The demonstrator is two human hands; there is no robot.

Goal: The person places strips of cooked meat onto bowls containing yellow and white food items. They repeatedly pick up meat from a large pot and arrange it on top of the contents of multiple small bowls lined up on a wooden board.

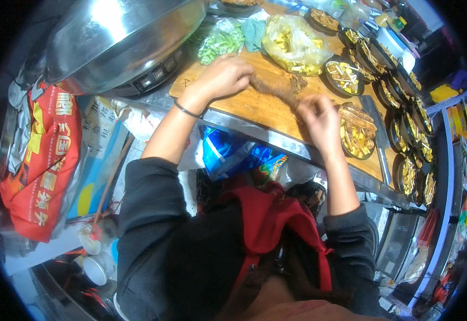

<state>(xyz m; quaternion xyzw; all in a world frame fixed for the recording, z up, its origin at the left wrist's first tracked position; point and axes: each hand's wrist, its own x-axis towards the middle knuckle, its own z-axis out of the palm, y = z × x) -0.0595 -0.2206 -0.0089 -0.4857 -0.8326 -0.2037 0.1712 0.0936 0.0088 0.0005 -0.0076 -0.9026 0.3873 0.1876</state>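
Nearest me, along the lower edge of the frame, I have a dark sleeve on either side of a red garment. Beyond it, at the frame's centre, lies a wooden cutting board, and over it my two hands stand apart, joined only by a long brown strip. My left hand pinches its left end; my right hand appears closed on the other end, though blur softens the fingertips.

I judge the step in hand to be handling this strip by both ends; the next move probably calls for a light, even grip, since it looks limp and could tear.

On the board's right side, a bowl holds yellow pieces with brown slabs laid over part of them. Further up, a dark bowl carries pale sticks over yellow pieces. More filled bowls crowd the right of the frame. At the upper centre, a clear bag bulges with yellow chunks, and left of it another bag holds chopped greens.
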